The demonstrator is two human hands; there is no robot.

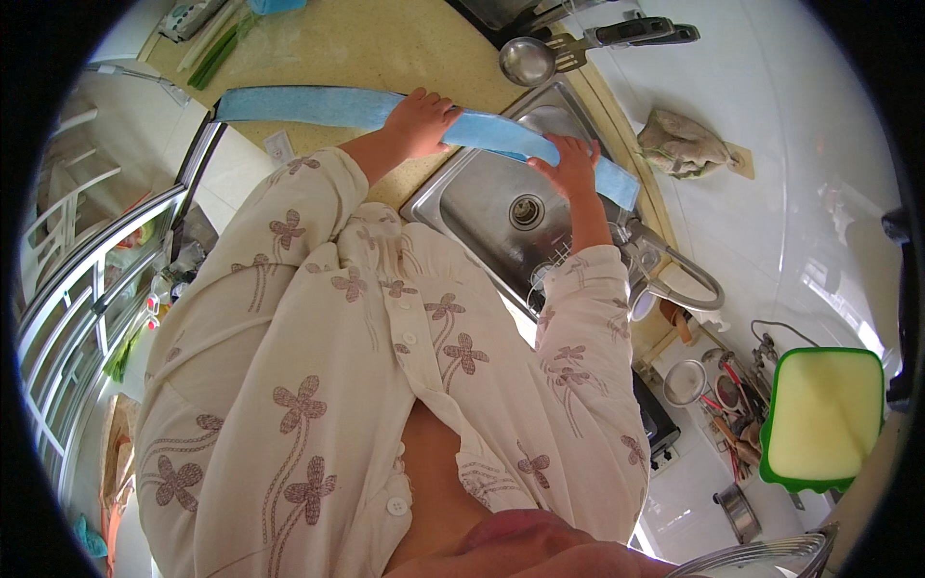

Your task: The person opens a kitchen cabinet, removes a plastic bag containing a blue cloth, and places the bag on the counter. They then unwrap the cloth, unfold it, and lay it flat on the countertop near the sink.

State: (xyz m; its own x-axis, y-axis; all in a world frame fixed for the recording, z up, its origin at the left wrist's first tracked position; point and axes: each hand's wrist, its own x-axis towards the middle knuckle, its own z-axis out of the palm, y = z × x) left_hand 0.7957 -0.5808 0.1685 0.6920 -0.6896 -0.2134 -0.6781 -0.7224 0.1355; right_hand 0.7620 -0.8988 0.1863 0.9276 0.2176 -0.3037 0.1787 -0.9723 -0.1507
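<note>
A long, flat light-blue strip, cloth-like in look point(308, 106), stretches from the counter's left edge across to the far side of the sink. I cannot tell its exact kind. My left hand point(421, 123) is closed over its middle, fingers folded round the far edge. Farther right, my right hand point(570, 166) grips the strip near its right end, thumb on the near side and fingers over the far side. Beneath that stretch lies the steel sink point(482, 197), its drain point(526, 212) showing. Under the strip, the sink's far rim is partly hidden.
A ladle point(527, 63) and a slotted turner point(570, 52) lie beyond the sink. The faucet point(679, 279) stands at its right. Green onions point(214, 58) rest on the beige counter point(356, 48). A grey-brown cloth point(682, 144) and a green-rimmed board-like thing point(824, 419) are by the right wall.
</note>
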